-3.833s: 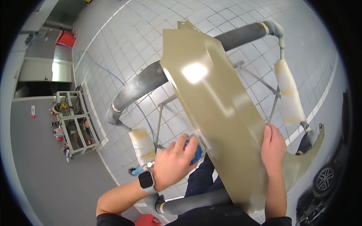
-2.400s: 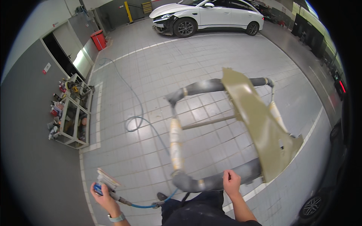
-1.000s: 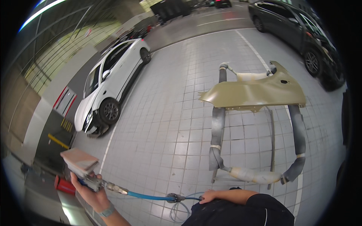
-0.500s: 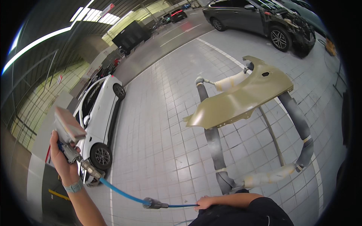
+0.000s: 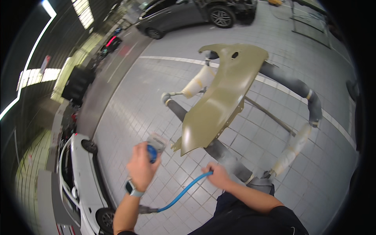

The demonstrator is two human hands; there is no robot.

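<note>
My left hand (image 5: pixel 141 166), with a watch on its wrist, is closed around an air sander (image 5: pixel 152 153). The sander has a blue top and a pale, motion-blurred pad, and it is off the near left tip of an olive-green car fender (image 5: pixel 219 103) without touching it. A blue air hose (image 5: pixel 183 192) curves from a grey coupling below the left wrist up to my right hand (image 5: pixel 217 176), whose fingers are wrapped round it. The fender lies across a padded stand (image 5: pixel 231 159), its narrow end toward me.
A white car (image 5: pixel 84 176) stands at the left. A dark grey car (image 5: pixel 184 17), its front stripped, is parked at the far side. Padded stand tubes (image 5: pixel 291 150) reach out to the right of the fender. A dark metal rack (image 5: pixel 311 33) stands far right.
My left hand has brought the sander from the far left toward the fender. My right hand, still on the hose, has lifted from my waist. The view has turned, shifting the fender leftward.
</note>
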